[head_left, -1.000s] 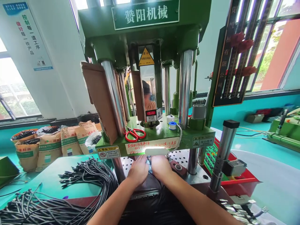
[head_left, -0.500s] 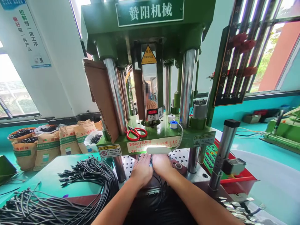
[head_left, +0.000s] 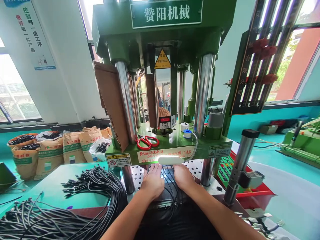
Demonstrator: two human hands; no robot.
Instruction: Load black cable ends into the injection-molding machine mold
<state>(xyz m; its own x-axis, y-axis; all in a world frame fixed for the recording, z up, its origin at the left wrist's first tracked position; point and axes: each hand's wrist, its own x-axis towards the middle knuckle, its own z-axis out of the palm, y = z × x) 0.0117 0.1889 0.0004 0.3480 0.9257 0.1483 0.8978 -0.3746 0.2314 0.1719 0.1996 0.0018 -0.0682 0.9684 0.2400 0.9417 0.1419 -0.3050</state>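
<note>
My left hand (head_left: 153,182) lies at the left side of a metal mould (head_left: 170,179) under the green press plate (head_left: 175,141). Its fingers are stretched forward and flat. My right hand (head_left: 184,176) is at the mould's right side, its fingertips hidden under the plate's front edge. Several thin black cables (head_left: 172,196) run between the hands, over the mould and down toward my lap. The cables' far ends are hidden beneath the plate.
Red-handled scissors (head_left: 148,142) and a blue-and-white tape roll (head_left: 187,133) lie on the press plate. Bundles of black cables (head_left: 105,181) cover the left table. A metal post (head_left: 238,163) and a green button panel (head_left: 226,171) stand at right. Sacks (head_left: 50,156) line the wall.
My right hand has moved right, away from my left hand, uncovering the mould and cables between them. My left hand stays nearly in place. The view has shifted slightly.
</note>
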